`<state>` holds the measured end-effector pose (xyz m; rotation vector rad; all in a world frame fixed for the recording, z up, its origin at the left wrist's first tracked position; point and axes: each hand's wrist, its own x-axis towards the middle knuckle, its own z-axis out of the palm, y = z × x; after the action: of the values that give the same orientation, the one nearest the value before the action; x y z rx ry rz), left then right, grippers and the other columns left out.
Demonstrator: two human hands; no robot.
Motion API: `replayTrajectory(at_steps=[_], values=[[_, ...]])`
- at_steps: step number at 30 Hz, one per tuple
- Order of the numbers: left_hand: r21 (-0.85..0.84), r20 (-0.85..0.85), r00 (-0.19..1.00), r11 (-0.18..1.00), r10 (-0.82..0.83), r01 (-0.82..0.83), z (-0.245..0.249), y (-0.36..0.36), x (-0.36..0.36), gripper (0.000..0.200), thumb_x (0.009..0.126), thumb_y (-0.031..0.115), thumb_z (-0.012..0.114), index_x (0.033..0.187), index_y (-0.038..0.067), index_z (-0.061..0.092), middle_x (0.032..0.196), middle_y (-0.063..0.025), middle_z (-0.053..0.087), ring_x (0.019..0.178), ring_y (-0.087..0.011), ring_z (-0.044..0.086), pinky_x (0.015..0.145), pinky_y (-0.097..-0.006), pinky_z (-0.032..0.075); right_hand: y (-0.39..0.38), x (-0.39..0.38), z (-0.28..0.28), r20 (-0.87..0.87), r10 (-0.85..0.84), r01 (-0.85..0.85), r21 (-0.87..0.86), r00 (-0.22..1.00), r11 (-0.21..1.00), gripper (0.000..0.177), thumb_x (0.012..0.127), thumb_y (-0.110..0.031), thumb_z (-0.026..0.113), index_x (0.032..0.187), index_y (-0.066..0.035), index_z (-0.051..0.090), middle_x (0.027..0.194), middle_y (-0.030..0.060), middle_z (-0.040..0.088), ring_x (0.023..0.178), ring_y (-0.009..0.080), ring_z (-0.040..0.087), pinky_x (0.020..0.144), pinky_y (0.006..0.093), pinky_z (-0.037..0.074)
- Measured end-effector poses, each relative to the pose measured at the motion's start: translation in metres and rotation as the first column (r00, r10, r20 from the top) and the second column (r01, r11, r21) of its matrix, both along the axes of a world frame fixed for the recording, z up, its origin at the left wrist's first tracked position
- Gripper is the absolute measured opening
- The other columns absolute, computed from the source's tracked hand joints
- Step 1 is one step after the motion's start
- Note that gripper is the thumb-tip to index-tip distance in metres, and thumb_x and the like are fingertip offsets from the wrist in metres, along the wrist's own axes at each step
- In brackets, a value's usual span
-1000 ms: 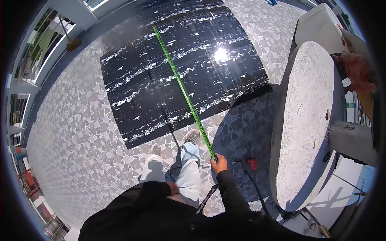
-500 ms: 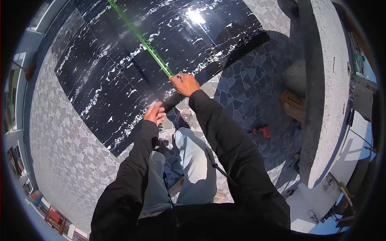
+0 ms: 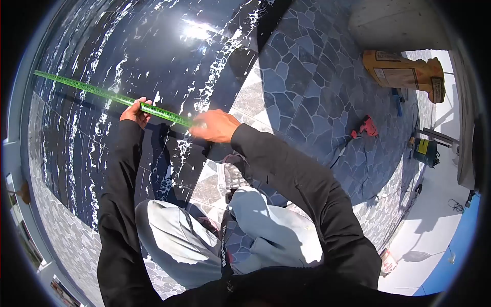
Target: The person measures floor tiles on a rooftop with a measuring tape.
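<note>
A bright green measuring tape (image 3: 89,88) stretches over the glossy black panels with white veins (image 3: 138,66). My right hand (image 3: 216,126) is closed on the tape's near end, at the panels' edge; its fingertips are slightly blurred. Farther left, my left hand (image 3: 136,113) pinches the tape between thumb and fingers. Beyond my left hand the tape runs on to the far left of the view.
Stone-patterned floor (image 3: 302,77) lies right of the panels. On it are a red tool (image 3: 367,127) with a cable, a yellow-brown bag (image 3: 401,75) and a dark green box (image 3: 425,152). My bent knees (image 3: 176,240) are below the hands.
My left hand has moved up and left and taken hold of the tape, which now lies flatter across the view. The view has turned, and my knees are more bent.
</note>
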<state>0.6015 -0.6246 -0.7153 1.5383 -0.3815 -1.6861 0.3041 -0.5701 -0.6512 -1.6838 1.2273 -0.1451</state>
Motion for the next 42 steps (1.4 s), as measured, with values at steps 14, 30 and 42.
replayTrajectory(at_steps=[14,30,42], values=[[-0.222,0.180,0.887,0.896,0.424,-0.384,0.009,-0.154,0.180,0.027,0.090,0.019,0.046,0.110,0.006,0.059,0.093,-0.0075,0.064,0.076,-0.0175,0.058,0.067,-0.0344,0.047,0.251,-0.335,-0.065,-0.385,-0.459,0.450,-0.119,0.801,0.885,0.040,0.060,-0.018,0.074,0.097,-0.005,0.065,0.095,0.0136,0.061,0.091,0.0292,0.060,0.082,0.0366,0.047],[-0.364,0.414,0.879,0.928,0.234,-0.075,-0.075,-0.130,0.072,0.016,0.085,0.015,0.057,0.093,0.001,0.059,0.074,-0.0081,0.062,0.065,-0.0172,0.062,0.058,-0.0308,0.052,0.199,-0.231,-0.104,-0.217,-0.386,0.340,-0.222,0.897,0.914,0.036,0.071,-0.017,0.059,0.101,0.003,0.063,0.095,0.0187,0.057,0.089,0.0325,0.057,0.081,0.0369,0.046],[-0.319,0.577,0.782,0.947,0.235,-0.050,-0.083,-0.120,0.019,0.027,0.078,0.019,0.069,0.095,-0.001,0.063,0.080,-0.0067,0.065,0.068,-0.0140,0.060,0.064,-0.0269,0.048,0.119,-0.161,-0.082,-0.116,-0.310,0.238,-0.411,0.944,0.880,0.032,0.071,-0.016,0.060,0.097,0.003,0.062,0.093,0.0212,0.058,0.087,0.0363,0.057,0.079,0.0391,0.046]])
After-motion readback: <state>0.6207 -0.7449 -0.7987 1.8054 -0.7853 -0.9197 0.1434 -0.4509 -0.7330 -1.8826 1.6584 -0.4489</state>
